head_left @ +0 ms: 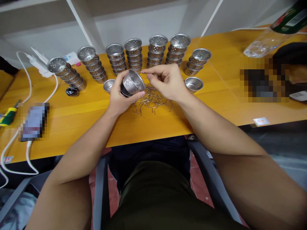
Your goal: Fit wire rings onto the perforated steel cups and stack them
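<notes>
My left hand (120,95) is wrapped round a perforated metal cup (132,82), which is tilted with its mouth toward the right. A dark band or base shows at the cup's lower end. Close to the cup's rim, my right hand (168,80) pinches a thin curved wire (143,72) between thumb and forefinger. Below both hands lies a loose heap of curved metal wires (153,99) on the wooden table (96,127). One single cup (193,83) stands just right of my right hand, and another cup (109,85) is partly hidden behind my left hand.
Several stacks of perforated cups (134,52) line the back of the table. To the left are a phone (35,121) on a white cable, a green and yellow screwdriver (9,115) and a small black object (72,92). A plastic bottle (261,41) lies at the far right.
</notes>
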`<action>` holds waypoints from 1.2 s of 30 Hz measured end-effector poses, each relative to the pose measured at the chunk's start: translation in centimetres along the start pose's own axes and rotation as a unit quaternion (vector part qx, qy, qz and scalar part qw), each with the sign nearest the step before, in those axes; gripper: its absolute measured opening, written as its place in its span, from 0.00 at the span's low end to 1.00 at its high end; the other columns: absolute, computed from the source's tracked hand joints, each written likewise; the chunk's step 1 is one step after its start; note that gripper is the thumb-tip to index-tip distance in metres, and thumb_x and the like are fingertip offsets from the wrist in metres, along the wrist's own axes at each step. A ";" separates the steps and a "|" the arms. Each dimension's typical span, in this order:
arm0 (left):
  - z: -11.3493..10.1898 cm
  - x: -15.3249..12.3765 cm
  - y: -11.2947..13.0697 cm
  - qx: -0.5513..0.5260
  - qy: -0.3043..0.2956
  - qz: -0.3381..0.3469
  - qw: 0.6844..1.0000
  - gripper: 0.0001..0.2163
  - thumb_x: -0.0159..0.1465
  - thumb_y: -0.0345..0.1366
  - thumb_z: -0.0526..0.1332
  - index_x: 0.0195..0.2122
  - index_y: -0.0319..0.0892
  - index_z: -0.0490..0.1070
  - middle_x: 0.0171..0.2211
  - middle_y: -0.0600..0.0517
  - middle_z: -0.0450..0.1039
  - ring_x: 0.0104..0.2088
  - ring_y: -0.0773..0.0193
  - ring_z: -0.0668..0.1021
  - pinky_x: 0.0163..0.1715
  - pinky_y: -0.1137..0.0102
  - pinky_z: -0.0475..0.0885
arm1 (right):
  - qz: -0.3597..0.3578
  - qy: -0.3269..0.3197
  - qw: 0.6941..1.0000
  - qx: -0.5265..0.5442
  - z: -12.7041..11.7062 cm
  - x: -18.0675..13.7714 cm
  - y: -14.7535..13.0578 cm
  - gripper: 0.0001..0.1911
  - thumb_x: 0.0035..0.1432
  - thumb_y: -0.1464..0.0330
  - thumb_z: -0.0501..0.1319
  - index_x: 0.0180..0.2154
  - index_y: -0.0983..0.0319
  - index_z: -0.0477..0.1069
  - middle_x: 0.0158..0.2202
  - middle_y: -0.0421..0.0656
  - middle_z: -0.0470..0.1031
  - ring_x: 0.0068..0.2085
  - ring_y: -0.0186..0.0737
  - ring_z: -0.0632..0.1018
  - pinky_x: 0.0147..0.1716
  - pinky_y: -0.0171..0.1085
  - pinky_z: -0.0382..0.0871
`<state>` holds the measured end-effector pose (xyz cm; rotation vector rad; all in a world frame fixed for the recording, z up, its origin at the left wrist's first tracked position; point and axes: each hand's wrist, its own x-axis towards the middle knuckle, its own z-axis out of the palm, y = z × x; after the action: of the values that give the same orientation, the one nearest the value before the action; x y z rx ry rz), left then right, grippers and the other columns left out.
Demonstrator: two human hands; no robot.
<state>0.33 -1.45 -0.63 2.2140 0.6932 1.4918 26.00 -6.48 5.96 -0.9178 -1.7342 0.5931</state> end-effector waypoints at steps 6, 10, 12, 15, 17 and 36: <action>0.4 0.1 -0.4 0.002 0.007 0.012 1.000 0.52 0.59 0.77 0.84 0.74 0.52 0.73 0.67 0.41 0.84 0.71 0.34 0.86 0.78 0.38 0.81 | 0.000 0.003 1.000 -0.009 0.4 0.1 0.5 0.09 0.78 0.62 0.70 0.51 0.55 0.90 0.31 0.40 0.76 0.32 0.43 0.72 0.36 0.45 0.78; 0.3 0.2 0.1 0.005 0.000 -0.005 1.000 0.51 0.60 0.77 0.84 0.73 0.52 0.73 0.67 0.41 0.84 0.71 0.34 0.86 0.78 0.39 0.81 | 0.000 0.010 1.000 0.010 1.1 -0.1 0.3 0.12 0.76 0.64 0.71 0.57 0.54 0.88 0.27 0.37 0.71 0.29 0.42 0.70 0.33 0.44 0.76; 0.3 0.2 0.3 0.002 -0.001 -0.009 1.000 0.51 0.59 0.78 0.83 0.72 0.52 0.73 0.66 0.42 0.84 0.70 0.35 0.86 0.77 0.40 0.82 | 0.006 0.011 1.000 0.012 1.5 -0.2 -0.1 0.10 0.76 0.64 0.70 0.55 0.54 0.88 0.27 0.37 0.71 0.28 0.42 0.70 0.33 0.43 0.76; 0.4 0.1 0.7 -0.006 0.001 -0.006 1.000 0.52 0.56 0.81 0.83 0.70 0.51 0.75 0.61 0.43 0.85 0.64 0.38 0.89 0.72 0.43 0.84 | 0.019 0.029 0.999 0.011 2.3 -0.4 -0.8 0.07 0.76 0.68 0.68 0.43 0.56 0.86 0.30 0.41 0.76 0.29 0.41 0.73 0.31 0.41 0.74; 0.6 0.0 1.0 -0.004 0.000 -0.008 1.000 0.53 0.54 0.82 0.83 0.68 0.50 0.76 0.58 0.44 0.86 0.59 0.40 0.90 0.68 0.45 0.86 | 0.024 0.048 0.999 0.013 2.7 -0.4 -1.1 0.09 0.74 0.72 0.66 0.40 0.58 0.85 0.29 0.41 0.76 0.30 0.40 0.74 0.30 0.40 0.73; 1.2 -0.8 1.1 -0.056 0.040 -0.033 0.997 0.44 0.58 0.77 0.85 0.61 0.50 0.77 0.49 0.50 0.82 0.51 0.47 0.90 0.60 0.48 0.89 | 0.057 -0.041 0.987 0.143 2.6 -0.8 -1.3 0.09 0.79 0.63 0.68 0.48 0.60 0.85 0.28 0.39 0.76 0.27 0.38 0.75 0.30 0.39 0.78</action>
<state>1.45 -2.81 -1.04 2.0378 0.6828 1.5544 23.32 -7.79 5.66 -0.8010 -1.6235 0.9405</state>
